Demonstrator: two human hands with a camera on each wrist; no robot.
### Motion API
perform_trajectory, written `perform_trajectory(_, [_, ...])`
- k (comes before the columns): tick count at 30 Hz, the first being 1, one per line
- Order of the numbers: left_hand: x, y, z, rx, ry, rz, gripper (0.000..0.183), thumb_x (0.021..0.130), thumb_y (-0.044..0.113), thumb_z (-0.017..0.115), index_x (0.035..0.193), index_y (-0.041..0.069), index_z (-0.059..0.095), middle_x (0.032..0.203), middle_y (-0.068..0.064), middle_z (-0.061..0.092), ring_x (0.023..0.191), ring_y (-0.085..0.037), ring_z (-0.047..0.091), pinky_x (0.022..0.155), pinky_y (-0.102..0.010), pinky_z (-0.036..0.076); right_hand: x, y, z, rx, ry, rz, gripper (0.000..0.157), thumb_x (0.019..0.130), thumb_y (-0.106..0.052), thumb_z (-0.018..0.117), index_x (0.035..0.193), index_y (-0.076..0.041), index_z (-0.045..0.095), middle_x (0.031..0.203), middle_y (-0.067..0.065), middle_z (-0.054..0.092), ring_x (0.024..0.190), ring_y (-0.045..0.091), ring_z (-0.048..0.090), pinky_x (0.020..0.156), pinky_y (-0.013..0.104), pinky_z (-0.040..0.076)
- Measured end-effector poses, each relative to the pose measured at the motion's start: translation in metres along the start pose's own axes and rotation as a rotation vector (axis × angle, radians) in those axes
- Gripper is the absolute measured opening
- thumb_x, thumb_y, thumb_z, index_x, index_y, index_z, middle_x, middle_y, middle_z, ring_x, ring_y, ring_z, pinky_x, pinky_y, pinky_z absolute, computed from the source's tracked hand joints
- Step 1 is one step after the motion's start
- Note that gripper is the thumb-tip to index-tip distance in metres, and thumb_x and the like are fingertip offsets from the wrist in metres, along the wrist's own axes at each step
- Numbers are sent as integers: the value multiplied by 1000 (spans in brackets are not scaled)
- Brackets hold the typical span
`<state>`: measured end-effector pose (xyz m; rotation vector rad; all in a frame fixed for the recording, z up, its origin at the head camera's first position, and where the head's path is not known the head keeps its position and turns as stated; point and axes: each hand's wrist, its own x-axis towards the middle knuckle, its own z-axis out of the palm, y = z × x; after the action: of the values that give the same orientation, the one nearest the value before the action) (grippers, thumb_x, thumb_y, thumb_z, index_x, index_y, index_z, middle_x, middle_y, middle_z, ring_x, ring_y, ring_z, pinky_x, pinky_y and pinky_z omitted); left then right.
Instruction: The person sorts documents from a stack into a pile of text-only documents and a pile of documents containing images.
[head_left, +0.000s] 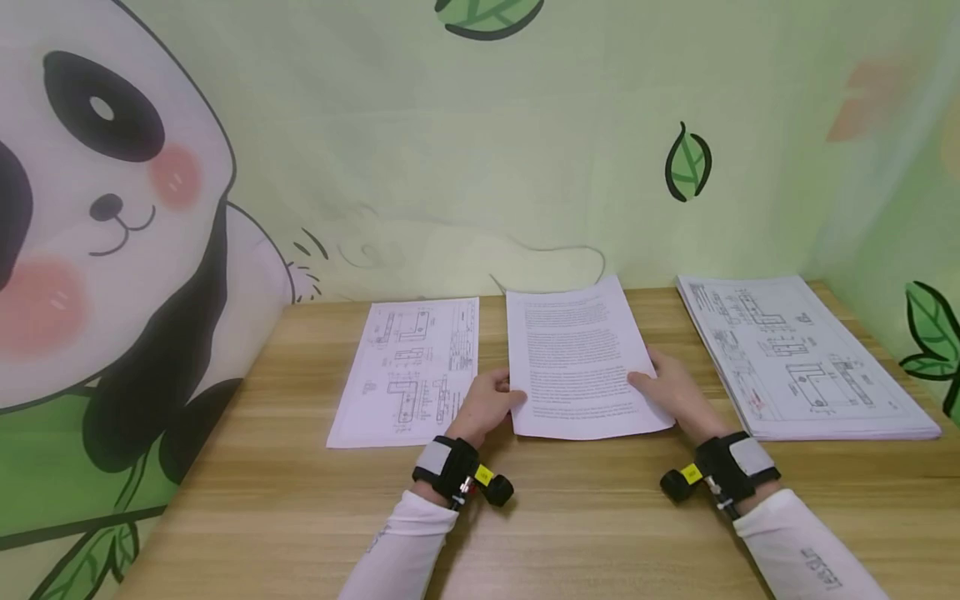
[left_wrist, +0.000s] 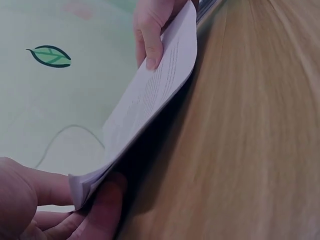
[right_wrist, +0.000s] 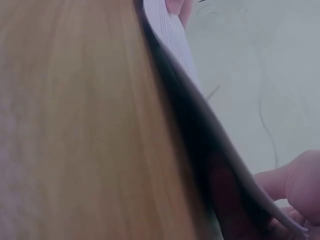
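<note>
Printed sheets [head_left: 573, 362], a thin bundle with lines of text on the top page, are at the centre of a wooden table [head_left: 592, 525], between two sets of technical drawings. A person's left hand [head_left: 483, 408] pinches the bundle at its left edge near the lower corner, thumb on the top page and fingers curled underneath. Their right hand [head_left: 675, 392] pinches the opposite edge in the same way, slightly higher up, with the fingers closed in around the paper. Both wrist views show a dark, shadowed gap under the near edge, so that part is raised off the wood; whether the far edge touches the table is hard to tell. Near the left hand, the pages bend and their layers show at the corner.

To judge by its look, the bundle is light and floppy, likely to sag or bow between the hands, and its smooth pages could slide over one another or crease under a hard squeeze. The two side edges seem the best hold, thumbs above and fingers below, catching every layer.

To the left, just apart, lies a drawing [head_left: 405, 375], flat on the table; to the right, a thicker stack of drawings [head_left: 806, 358].
</note>
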<state>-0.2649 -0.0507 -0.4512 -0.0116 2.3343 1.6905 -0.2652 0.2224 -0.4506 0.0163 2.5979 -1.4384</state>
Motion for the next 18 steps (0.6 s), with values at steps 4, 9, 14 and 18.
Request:
perform_trajectory(4, [0, 0, -1, 10, -8, -1, 46, 85, 5, 60, 130, 1, 53, 104, -19, 68, 81, -17, 63, 62, -24, 52, 0, 1, -2, -31, 3, 25, 64, 95, -20, 48, 147, 3, 18, 144, 30, 35, 117, 37, 46, 101, 56, 37])
perform_trajectory(9, [-2, 1, -3, 63, 21, 0, 44, 85, 8, 61, 128, 3, 55, 98, -17, 67, 73, -16, 63, 58, -25, 54, 1, 3, -6, -119, 28, 17, 61, 92, -21, 51, 143, 4, 30, 119, 29, 57, 91, 30, 58, 70, 34, 51])
perform_trajectory(14, [-3, 2, -8, 119, 50, -6, 38, 88, 16, 59, 124, 5, 60, 98, -15, 68, 69, -17, 65, 58, -29, 58, -1, 1, -13, -174, 57, -23, 53, 91, -20, 52, 136, 6, 42, 103, 24, 63, 78, 23, 57, 58, 25, 42])
perform_trajectory(18, [-3, 4, -11, 116, 66, -30, 37, 90, 20, 55, 123, 5, 61, 98, -15, 68, 69, -16, 65, 60, -31, 59, -4, -4, -19, -194, 49, -38, 52, 93, -21, 51, 135, 8, 43, 108, 28, 63, 79, 23, 61, 60, 26, 49])
